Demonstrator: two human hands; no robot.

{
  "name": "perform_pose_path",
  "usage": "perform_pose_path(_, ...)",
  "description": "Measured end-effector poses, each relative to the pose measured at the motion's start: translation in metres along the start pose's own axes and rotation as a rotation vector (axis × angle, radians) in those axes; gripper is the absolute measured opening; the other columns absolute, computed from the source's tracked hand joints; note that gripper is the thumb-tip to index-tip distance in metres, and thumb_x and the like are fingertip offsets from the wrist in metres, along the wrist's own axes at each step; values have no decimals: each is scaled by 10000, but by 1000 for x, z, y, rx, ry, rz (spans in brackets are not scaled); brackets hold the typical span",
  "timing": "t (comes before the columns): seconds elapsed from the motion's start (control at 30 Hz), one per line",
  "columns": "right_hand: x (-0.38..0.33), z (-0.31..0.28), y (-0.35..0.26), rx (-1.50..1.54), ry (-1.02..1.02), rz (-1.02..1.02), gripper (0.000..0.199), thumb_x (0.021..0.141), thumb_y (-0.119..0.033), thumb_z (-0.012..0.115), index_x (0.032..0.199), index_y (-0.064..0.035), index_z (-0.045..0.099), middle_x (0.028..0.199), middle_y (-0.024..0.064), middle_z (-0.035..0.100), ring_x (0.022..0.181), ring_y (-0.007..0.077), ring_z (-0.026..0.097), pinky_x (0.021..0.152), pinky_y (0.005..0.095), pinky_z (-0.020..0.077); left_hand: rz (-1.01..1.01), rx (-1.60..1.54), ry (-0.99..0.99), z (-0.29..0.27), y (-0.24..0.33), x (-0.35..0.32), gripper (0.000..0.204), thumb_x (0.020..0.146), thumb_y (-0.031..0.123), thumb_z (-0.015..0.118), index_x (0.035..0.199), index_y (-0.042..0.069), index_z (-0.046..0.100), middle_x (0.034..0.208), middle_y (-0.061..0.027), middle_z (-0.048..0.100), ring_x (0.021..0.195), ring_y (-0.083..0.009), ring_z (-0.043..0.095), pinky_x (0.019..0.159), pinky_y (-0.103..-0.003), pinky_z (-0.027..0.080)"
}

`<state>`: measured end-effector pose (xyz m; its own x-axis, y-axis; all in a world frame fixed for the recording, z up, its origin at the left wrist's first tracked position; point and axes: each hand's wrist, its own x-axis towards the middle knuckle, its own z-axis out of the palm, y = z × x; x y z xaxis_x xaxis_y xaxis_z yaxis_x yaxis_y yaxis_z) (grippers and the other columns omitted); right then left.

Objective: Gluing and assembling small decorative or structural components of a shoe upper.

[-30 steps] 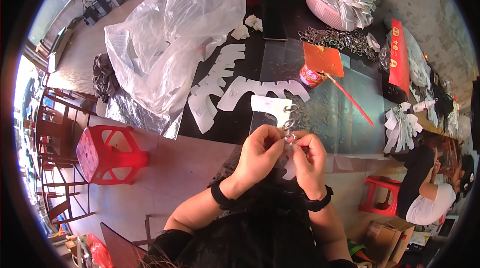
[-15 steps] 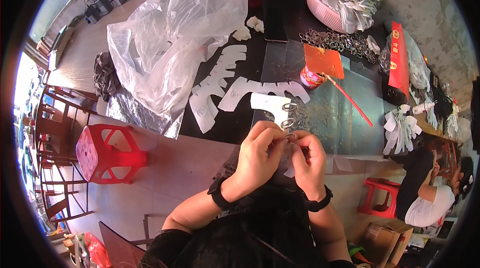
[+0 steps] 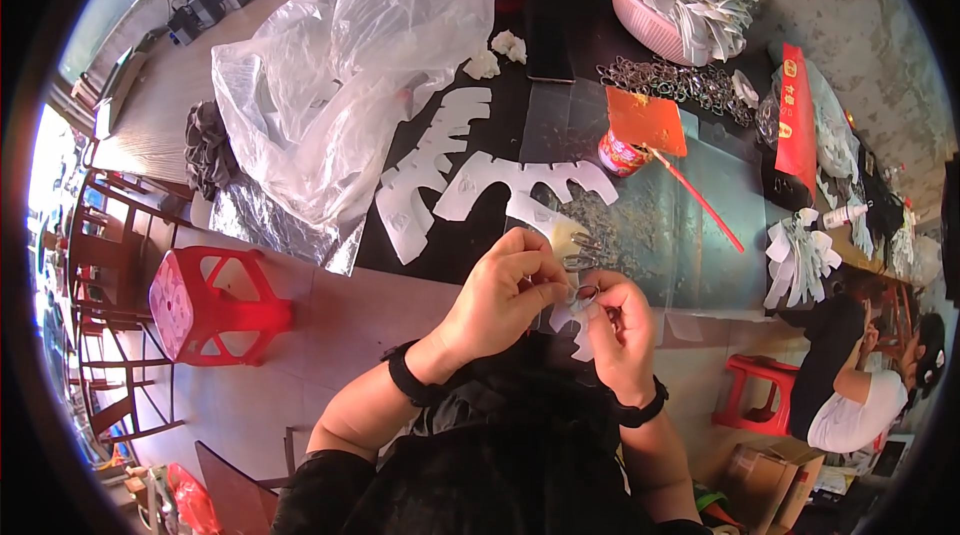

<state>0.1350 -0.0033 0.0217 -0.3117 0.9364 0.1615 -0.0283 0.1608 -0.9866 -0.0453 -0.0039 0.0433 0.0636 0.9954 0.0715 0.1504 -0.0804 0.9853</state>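
A white cut piece with tabs, with metal rings along its side, hangs between my hands over the table's front edge. My left hand is closed, its thumb and fingers pinching the piece's edge. My right hand is closed on a small metal ring at another tab of the same piece. Its lower tabs dangle between the hands. Just beyond lie a curved white tabbed piece and a longer one to its left. The fingers partly hide the joint.
A plastic bag covers the table's left. A tub with an orange card and red stick stands right of centre, before piled metal rings and a pink basket of white pieces. A red stool stands left; a person sits right.
The white piece has tilted and dropped toward me, its lower tabs now showing. My left fingers have lifted and spread a little; my right hand has shifted slightly down.
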Motion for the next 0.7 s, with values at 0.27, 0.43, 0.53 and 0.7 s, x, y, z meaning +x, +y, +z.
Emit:
perform_pose_path(0.27, -1, -1, 0, -36, -9, -50, 81, 865, 86, 503, 885, 12, 478, 1068, 108, 572, 707, 50, 502, 607, 188, 431, 216, 237, 100, 4, 6, -2, 100, 719, -13, 727, 787, 45, 681, 970, -33, 513, 769, -119, 532, 609, -245, 468)
perform_pose_path(0.43, -1, -2, -4, -57, -23, -53, 83, 861, 90, 503, 880, 13, 480, 1072, 113, 580, 670, 44, 505, 576, 184, 426, 126, 125, 41, 2, 9, -2, 91, 707, -22, 707, 766, 6, 644, 953, -78, 512, 803, -203, 564, 671, -301, 483)
perform_pose_path(0.53, -2, -2, -4, -29, -30, -49, 76, 863, 82, 508, 879, 12, 481, 1071, 114, 583, 660, 41, 502, 568, 182, 423, 120, 85, -14, 0, 3, -3, 111, 747, -14, 704, 841, 29, 664, 989, -39, 509, 795, -122, 528, 626, -246, 468)
perform_pose_path(0.7, -6, -5, -3, -33, -53, -33, 52, 875, 45, 526, 873, 11, 487, 1069, 111, 589, 630, 33, 490, 552, 176, 410, 76, 74, -100, -7, 7, -2, 100, 755, -11, 695, 843, 19, 659, 982, -35, 502, 808, -126, 530, 650, -257, 470)
